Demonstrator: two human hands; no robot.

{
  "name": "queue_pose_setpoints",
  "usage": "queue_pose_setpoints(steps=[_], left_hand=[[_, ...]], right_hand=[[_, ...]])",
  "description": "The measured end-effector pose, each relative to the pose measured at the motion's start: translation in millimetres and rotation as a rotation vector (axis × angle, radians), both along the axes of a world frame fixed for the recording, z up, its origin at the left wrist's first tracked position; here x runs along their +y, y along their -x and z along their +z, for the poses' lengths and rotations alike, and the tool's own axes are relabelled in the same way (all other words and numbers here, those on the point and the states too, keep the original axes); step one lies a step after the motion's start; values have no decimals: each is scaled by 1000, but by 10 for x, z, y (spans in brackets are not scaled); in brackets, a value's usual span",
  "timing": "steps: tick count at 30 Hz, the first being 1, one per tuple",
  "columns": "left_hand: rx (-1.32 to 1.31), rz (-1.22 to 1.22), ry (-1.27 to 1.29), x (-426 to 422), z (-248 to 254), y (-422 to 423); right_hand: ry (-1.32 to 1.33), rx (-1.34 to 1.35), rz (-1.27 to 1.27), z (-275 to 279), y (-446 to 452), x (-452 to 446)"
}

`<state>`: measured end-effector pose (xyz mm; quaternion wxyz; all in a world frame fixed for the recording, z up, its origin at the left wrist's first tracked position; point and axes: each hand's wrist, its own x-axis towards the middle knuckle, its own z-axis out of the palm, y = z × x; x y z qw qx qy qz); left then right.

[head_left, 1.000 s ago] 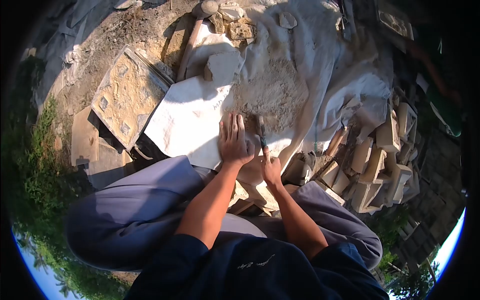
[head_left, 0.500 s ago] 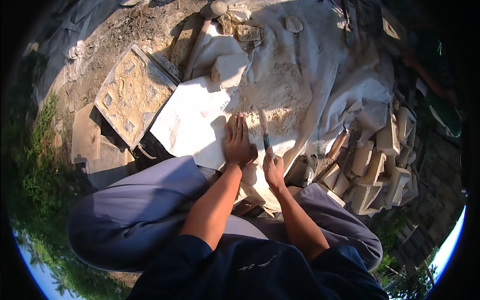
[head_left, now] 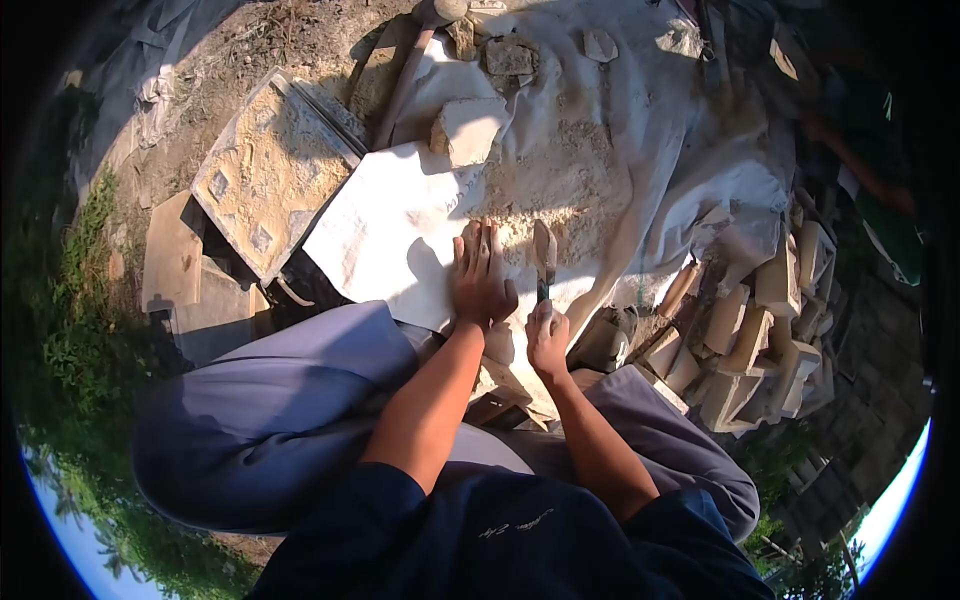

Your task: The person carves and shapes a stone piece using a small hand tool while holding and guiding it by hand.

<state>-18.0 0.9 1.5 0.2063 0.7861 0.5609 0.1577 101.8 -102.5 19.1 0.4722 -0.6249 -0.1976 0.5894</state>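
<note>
My left hand lies with its fingers stretched forward on the white sheet, fingertips at the near edge of a patch of pale, crumbly powder. To its right, my right hand is closed around the handle of a narrow trowel. The flat blade points away from me, with its tip by the powder. Beyond my left hand sits a pale stone block, partly in sunlight.
At left, a square mould-like plate bears powder and diamond shapes. A long-handled mallet lies beyond it. Several cut blocks are piled at right. Another person's arm shows at the far right. My crossed legs frame the near side.
The trowel has turned so that its blade shows broader, and its tip sits further right. My left fingers have spread slightly. The whole view has shifted a little.
</note>
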Motion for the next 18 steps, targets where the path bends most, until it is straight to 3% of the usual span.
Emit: queue_pose_setpoints(steps=[2,3,6,8,10,12,14,16,18], left_hand=[[-68,50,-104,-23,-98,-39],[-69,56,-95,-22,-71,-64],[-69,32,-75,44,-43,-29],[-32,10,-7,-6,2,-3],[-55,15,-14,-16,-25,13],[-34,23,-4,-45,-44,4],[-95,59,-78,-6,-20,-57],[-74,61,-112,4,-92,-69],[-61,42,-62,-14,-115,-38]], right_hand=[[370,-421,190,-264,23,-123],[395,-473,251,-149,-8,-50],[414,-391,157,135,10,160],[200,-69,-3,188,28,171],[-40,14,-47,165,35,107],[65,-231,-46,63,89,-34],[425,-431,175,-21,40,-22],[488,-441,189,62,-5,99],[370,-325,91,100,-10,123]])
